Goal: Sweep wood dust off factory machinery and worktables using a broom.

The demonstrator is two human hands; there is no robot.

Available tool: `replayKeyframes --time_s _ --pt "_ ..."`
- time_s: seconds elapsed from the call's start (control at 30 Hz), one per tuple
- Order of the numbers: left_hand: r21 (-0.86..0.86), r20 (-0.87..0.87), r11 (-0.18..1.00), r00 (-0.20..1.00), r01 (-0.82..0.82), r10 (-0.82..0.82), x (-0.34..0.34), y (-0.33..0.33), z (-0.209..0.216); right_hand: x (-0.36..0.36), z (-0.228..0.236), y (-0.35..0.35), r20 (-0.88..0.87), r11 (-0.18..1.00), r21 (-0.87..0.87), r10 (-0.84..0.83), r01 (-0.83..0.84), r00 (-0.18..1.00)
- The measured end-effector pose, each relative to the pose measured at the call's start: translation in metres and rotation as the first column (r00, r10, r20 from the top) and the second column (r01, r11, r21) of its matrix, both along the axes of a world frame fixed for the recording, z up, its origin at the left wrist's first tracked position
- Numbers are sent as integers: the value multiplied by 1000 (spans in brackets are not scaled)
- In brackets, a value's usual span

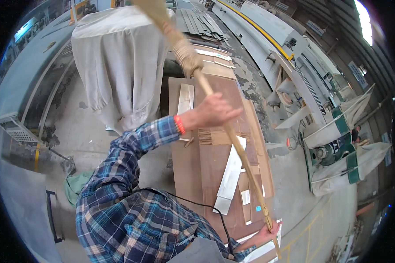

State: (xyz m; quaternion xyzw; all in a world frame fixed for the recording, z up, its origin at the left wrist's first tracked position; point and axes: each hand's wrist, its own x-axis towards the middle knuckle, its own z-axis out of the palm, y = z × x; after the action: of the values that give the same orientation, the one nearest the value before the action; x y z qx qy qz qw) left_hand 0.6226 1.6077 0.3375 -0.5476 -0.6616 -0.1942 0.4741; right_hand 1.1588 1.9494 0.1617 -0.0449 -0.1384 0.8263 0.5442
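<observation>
one broom [245,162], through left grip [212,110], right grip [264,235]

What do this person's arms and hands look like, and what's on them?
The plaid sleeves mix navy, lighter blue and white. A bright orange-red beaded-looking band circles the left wrist. The left hand and right hand wear no gloves.

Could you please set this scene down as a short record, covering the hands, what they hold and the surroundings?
Left hand: grips the broom-like pole partway along; left hand, red wristband on its wrist
Right hand: right hand on the pole near its lower end
Pole: slanted across the view, cord-like binding below a flared end
Beneath: brown boards, a white strip on them
Left side: pale draped cover; green cloth on the floor
</observation>
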Motion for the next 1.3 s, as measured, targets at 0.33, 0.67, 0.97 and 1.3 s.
replayKeyframes --time_s 0.33,0.67,0.97,1.3 --pt "-10 189 955 937 -297 293 9 -133 -108 -88 -10 -51 -5 945 -245 223 -217 975" --pt "417 56 822 914 -388 402 47 -183 17 -133 175 -56 -232 899 349 357 -265 905" --pt "575 325 656 873 -488 364 -31 -227 -110 -206 194 -156 -192 760 612 411 -219 891" --pt "611 383 578 841 -541 383 38 -283 -64 -180 261 -203 -215 581 796 532 -169 819"
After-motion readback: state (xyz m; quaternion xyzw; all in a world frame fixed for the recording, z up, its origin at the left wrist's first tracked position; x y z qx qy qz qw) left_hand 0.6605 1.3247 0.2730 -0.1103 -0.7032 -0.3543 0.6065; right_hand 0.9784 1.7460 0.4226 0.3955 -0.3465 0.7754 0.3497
